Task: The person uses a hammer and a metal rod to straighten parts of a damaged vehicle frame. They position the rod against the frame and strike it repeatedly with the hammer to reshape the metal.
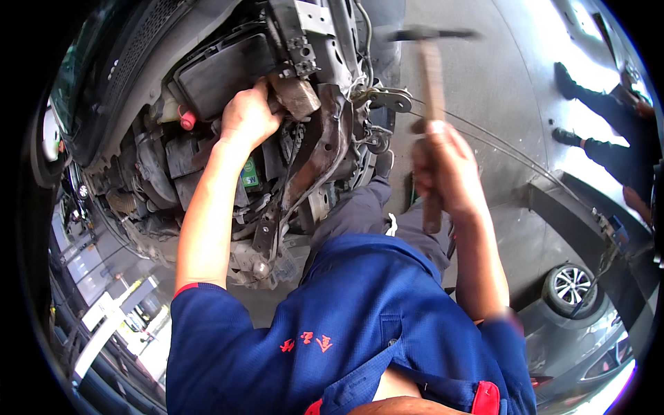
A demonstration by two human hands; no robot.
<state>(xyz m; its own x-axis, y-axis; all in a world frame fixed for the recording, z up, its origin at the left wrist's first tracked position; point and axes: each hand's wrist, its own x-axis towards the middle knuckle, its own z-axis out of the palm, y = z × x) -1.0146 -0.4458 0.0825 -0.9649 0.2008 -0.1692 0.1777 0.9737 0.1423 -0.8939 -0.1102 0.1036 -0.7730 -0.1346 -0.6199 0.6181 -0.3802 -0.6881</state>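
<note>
My right hand [453, 169] is closed round the wooden handle of a hammer [434, 76]. It is raised to the right of the car's front, and its dark narrow head is slightly blurred. My left hand [250, 119] reaches into the open engine bay [162, 155] and grips a worn, rusty metal block [297, 97]. That block rests against the bent front body rail [304, 52], with some of my fingers hidden behind it. Just beside my left hand lies a black rectangular cover [228, 72]. The hammer and the block are apart.
A metal clamp [393, 101] at the car's front joins a taut cable [494, 144] running to a dark frame [574, 214] at right. Another person's legs [602, 131] stand far right. A silver car with a wheel [571, 289] is at lower right. A red cap [187, 120] sits in the bay.
</note>
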